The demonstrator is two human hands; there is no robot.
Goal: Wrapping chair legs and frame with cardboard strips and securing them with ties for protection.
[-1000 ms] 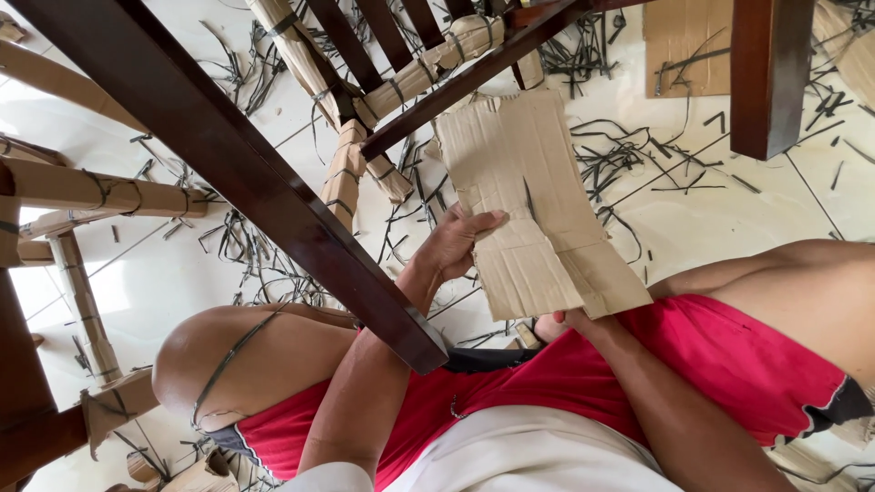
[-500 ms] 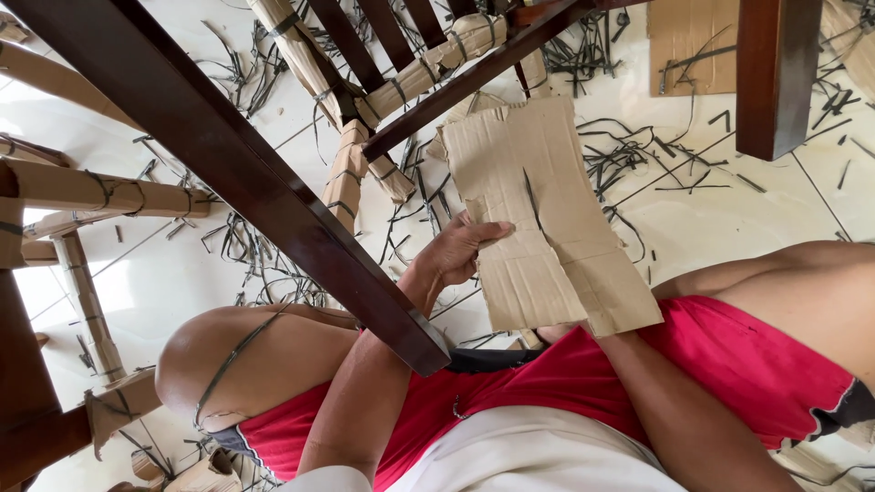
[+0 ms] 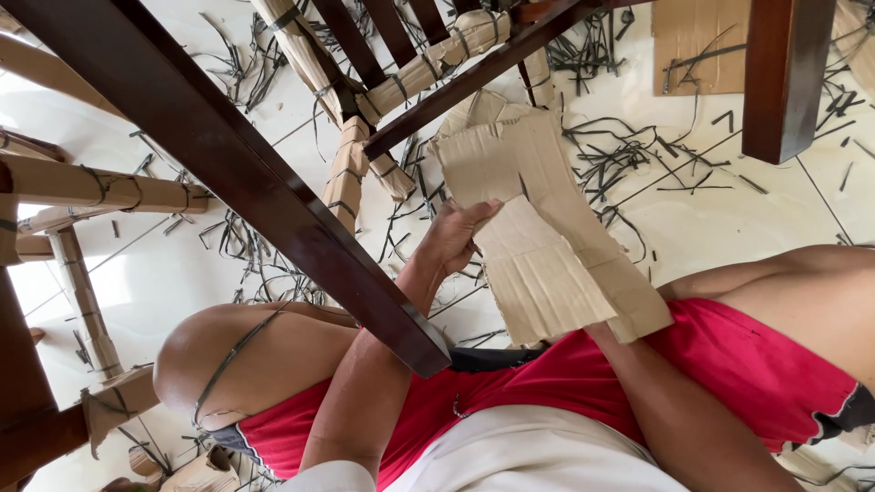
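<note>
A torn sheet of brown corrugated cardboard [image 3: 547, 237] is held over my lap, bent along a crease so its near half lifts. My left hand [image 3: 451, 239] grips its left edge, thumb on top. My right hand is hidden under the sheet's near corner; only the right forearm [image 3: 674, 410] shows, running up to the cardboard. A dark wooden chair leg [image 3: 228, 164] crosses diagonally just left of my left hand.
Chair rails wrapped in cardboard and black strapping [image 3: 365, 118] lie on the white tile floor. Cut black straps [image 3: 629, 155] are scattered about. Another cardboard sheet [image 3: 697, 46] lies at top right beside a dark chair leg [image 3: 784, 73]. One strap [image 3: 228, 360] hangs over my left knee.
The cardboard has been folded along a crease, its near part tilting up and shifting right. My left hand slid slightly up its edge.
</note>
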